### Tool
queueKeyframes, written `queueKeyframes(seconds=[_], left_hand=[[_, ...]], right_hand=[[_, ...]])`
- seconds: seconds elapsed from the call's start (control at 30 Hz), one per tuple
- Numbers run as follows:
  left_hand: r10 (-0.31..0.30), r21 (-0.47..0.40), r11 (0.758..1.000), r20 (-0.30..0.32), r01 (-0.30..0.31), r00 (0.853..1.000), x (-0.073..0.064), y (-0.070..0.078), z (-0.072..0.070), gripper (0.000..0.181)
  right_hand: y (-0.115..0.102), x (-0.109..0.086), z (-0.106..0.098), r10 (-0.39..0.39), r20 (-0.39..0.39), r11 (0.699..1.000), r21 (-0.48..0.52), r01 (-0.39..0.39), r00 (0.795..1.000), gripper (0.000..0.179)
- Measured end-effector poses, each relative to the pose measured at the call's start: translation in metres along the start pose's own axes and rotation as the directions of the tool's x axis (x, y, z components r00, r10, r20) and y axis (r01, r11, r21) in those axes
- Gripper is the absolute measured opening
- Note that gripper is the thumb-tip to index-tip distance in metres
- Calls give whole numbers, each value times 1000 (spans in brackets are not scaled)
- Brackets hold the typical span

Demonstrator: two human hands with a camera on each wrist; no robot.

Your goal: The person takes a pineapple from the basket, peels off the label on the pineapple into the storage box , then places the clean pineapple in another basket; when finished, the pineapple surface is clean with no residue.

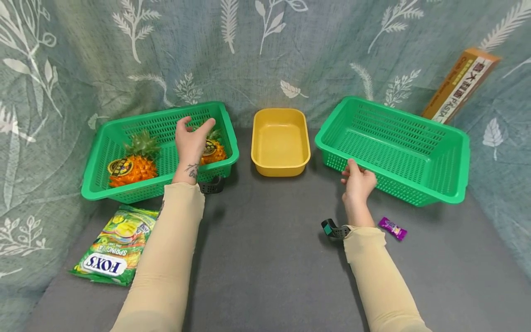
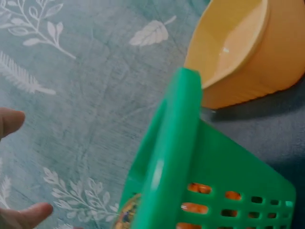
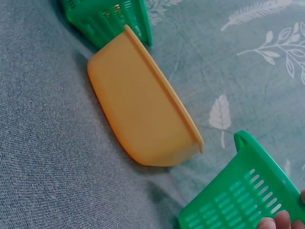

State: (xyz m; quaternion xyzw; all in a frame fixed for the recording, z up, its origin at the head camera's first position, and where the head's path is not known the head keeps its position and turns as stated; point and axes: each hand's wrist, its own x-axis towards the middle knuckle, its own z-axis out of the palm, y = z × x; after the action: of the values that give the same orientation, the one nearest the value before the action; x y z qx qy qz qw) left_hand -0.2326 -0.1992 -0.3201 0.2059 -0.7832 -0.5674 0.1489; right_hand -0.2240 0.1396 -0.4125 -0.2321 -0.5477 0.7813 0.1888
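Observation:
My left hand point(image 1: 192, 143) is raised over the right end of the left green basket point(image 1: 166, 182), its thumb and fingers spread apart with nothing between them. Below it in that basket lies a pineapple point(image 1: 216, 153), partly hidden by the hand. Another pineapple point(image 1: 138, 170) with a black and gold label lies at the basket's left end. My right hand point(image 1: 358, 184) holds the near rim of the right green basket point(image 1: 415, 184), thumb at the rim and other fingers bent below it. In the right wrist view, fingertips point(image 3: 282, 220) show against this basket's slotted wall.
Between the baskets stands a yellow tub point(image 1: 280, 170). A green FOX'S candy bag point(image 1: 116, 244) lies by my left forearm, and a small purple packet point(image 1: 392, 228) near my right wrist. Behind the right basket, a pasta box point(image 1: 462, 85) leans against the leaf-patterned curtain point(image 1: 323, 50).

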Motion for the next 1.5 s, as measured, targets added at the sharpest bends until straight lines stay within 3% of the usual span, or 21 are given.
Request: queueKeyframes(seconds=[0.3,0.43,0.6,0.97,1.2,1.33,1.5], left_hand=[[-140,139,982,70,130,988,7,-1,-2,88],[-184,202,967,145,153,972,11,-2,-4,88],[-249,272,944,222,186,942,16,-9,-6,89],[-260,383,917,361,112,896,19,-15,-6,96],[-250,440,896,389,60,887,20,-18,-7,89],[-255,458,888,400,49,881,21,-19,-7,94],[-281,511,858,400,42,873,22,-20,-8,101]], right_hand=[[-2,-2,0,14,-5,1000,10,-14,1000,13],[-3,-3,0,22,-1,1000,9,-22,1000,14],[-4,-5,-1,32,7,999,-7,-32,999,17],[-4,-3,-1,34,5,999,10,-35,999,16],[-4,-2,-1,35,5,999,10,-35,999,18],[-4,-2,-1,32,6,999,9,-32,999,18],[-4,-2,-1,33,10,999,1,-33,999,16]])
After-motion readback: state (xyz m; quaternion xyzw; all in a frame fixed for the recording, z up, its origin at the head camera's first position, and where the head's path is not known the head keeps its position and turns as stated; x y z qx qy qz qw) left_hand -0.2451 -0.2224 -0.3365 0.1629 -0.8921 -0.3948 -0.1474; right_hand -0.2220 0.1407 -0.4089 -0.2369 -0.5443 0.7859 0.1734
